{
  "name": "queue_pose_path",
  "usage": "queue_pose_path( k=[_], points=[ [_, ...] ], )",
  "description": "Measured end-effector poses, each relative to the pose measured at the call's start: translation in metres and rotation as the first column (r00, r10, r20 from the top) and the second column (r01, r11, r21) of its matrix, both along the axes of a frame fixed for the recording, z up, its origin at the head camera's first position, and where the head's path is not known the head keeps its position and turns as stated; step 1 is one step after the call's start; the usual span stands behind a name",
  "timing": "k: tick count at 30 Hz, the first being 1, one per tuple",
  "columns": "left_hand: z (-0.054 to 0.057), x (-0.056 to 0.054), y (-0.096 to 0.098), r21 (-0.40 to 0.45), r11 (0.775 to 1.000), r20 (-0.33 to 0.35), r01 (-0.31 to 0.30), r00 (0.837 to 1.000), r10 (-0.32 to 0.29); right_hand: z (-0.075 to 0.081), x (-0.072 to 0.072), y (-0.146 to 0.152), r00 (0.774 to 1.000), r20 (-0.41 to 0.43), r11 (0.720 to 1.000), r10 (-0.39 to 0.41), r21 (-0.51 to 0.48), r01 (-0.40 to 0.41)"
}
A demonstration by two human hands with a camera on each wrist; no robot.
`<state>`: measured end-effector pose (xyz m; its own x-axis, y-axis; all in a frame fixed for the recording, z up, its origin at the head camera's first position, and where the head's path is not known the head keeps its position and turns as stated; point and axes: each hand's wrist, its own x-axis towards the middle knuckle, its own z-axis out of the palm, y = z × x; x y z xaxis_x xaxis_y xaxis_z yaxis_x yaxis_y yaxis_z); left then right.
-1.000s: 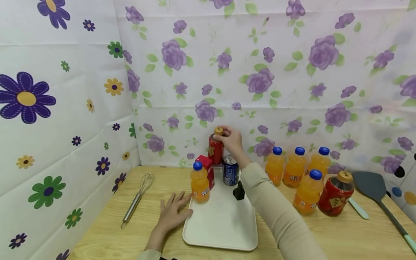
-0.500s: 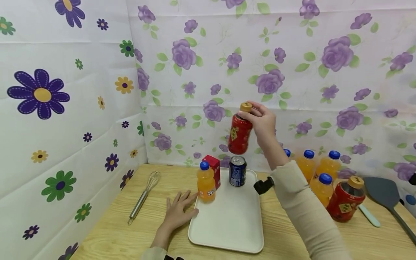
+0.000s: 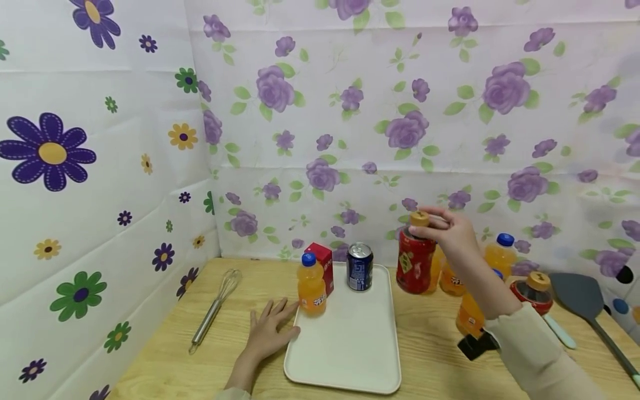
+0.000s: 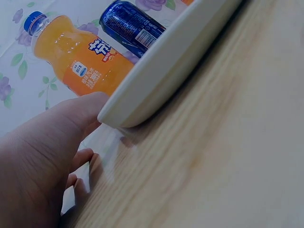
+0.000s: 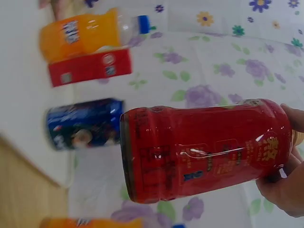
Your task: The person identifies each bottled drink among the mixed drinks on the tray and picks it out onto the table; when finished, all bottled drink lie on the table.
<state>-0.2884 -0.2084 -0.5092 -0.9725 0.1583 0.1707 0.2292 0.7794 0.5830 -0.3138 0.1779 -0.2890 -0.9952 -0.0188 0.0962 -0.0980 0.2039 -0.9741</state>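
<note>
My right hand [image 3: 452, 236] pinches the gold cap of a red-labelled drink bottle [image 3: 415, 261], which hangs upright to the right of the tray, overlapping orange soda bottles behind it. In the right wrist view this red bottle [image 5: 204, 149] lies across the middle of the picture. My left hand [image 3: 267, 333] rests at the left edge of the cream tray [image 3: 345, 355], fingers spread and straight, thumb at the rim. On the tray stand an orange soda bottle [image 3: 312, 283], a red carton [image 3: 327, 269] and a dark blue can [image 3: 360, 268].
A whisk [image 3: 215, 311] lies on the wooden table left of the tray. At the right stand several orange soda bottles [image 3: 500, 253] and a second red-labelled bottle [image 3: 532, 294]. Beyond them lies a grey spatula [image 3: 577, 291]. Flowered sheets [image 3: 325, 111] back the table.
My right hand has lifted the red bottle from the tray's back left, carried it right over the can, and lowered it beside the tray. The left hand stays at the tray edge.
</note>
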Motion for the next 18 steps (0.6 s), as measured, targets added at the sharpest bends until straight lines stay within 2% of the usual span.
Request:
queue_pose_path(
  k=[6,10,18],
  points=[
    [0.003,0.003,-0.003,0.024,1.0,0.005,-0.015,1.0,0.015,-0.033,0.009,0.018,1.0,-0.003,0.993,-0.01,0.116,0.01],
    [0.001,0.003,-0.002,0.025,1.0,0.018,-0.016,1.0,0.015,-0.052,0.014,0.026,0.999,0.018,0.989,-0.033,0.144,0.03],
    [-0.002,-0.001,0.002,0.019,1.0,0.007,-0.013,1.0,0.013,-0.077,0.024,0.037,0.996,0.006,0.979,-0.084,0.186,0.082]
  ],
)
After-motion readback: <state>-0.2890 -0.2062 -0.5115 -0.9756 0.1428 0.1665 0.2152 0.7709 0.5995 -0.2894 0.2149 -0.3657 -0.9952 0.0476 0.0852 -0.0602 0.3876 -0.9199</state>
